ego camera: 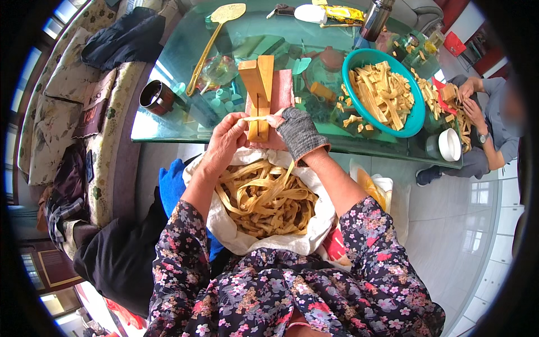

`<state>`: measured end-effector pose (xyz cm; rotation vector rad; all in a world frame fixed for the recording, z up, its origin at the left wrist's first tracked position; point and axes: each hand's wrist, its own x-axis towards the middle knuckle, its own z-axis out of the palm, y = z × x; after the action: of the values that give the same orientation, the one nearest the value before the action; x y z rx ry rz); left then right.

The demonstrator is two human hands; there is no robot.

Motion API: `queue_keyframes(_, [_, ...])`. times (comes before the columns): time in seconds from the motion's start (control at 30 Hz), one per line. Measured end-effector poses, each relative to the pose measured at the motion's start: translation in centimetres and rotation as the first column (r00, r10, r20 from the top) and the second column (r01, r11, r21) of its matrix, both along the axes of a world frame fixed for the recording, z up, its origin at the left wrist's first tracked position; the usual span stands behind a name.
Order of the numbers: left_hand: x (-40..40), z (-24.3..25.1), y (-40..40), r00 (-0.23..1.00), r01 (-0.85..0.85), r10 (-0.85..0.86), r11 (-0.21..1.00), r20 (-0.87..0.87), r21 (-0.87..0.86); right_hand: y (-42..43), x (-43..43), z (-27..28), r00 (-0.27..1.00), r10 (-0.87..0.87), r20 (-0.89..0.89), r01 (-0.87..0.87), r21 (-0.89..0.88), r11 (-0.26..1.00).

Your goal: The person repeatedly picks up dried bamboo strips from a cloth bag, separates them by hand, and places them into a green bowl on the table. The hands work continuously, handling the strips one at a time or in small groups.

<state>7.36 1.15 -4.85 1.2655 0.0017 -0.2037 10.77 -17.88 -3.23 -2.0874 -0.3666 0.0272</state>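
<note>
Between my two hands a twisted tan strip (255,119) is stretched across the front of a wooden stand (258,101), which has a narrow slot and an upright block. My left hand (228,134), bare, pinches the strip's left end. My right hand (300,129), in a grey knitted fingerless glove, grips its right end. Beneath the stand lies a pink cloth (284,86) at the table's front edge. Below my wrists, a white cloth sack (219,229) gapes wide, full of long tan strips (265,198); one strip rises towards my right wrist.
On the glass table (185,122), a teal basin (346,80) holds short cut pieces (383,94). A fly swatter (227,13), dark cup (156,97), metal flask (377,19) and white bowl (449,144) stand around. At right, another person's hands (472,105) handle tan pieces. Left is a sofa (105,164).
</note>
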Motion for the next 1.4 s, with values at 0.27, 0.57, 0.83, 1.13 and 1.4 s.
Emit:
queue_keyframes(0.27, [2.0,-0.1,-0.2,0.992,-0.13,0.108,0.868,0.072,0.479,1.2,1.1,-3.0,0.994,-0.067,0.082,0.075,-0.103,0.992])
queue_keyframes(0.57, [-2.1,1.5,0.4,0.928,-0.026,-0.069,0.969,-0.366,-0.247,0.1,1.1,-4.8,0.999,0.041,-0.003,-0.039,-0.336,0.941])
queue_keyframes(0.83, [-5.4,2.1,-1.2,0.972,-0.138,0.014,0.839,-0.233,-0.526,1.4,-4.3,0.3,0.646,0.421,-0.637,0.254,0.699,0.668])
queue_keyframes(1.13, [-7.1,1.3,-1.0,0.98,-0.14,0.059,0.879,-0.188,-0.457,1.8,-5.2,-0.1,0.568,0.513,-0.644,0.387,0.759,0.524])
queue_keyframes(1.4, [-10.4,2.8,-0.1,0.885,0.252,-0.193,0.964,-0.424,0.086,1.7,-9.0,1.5,0.686,0.325,0.651,-0.263,-0.194,0.945])
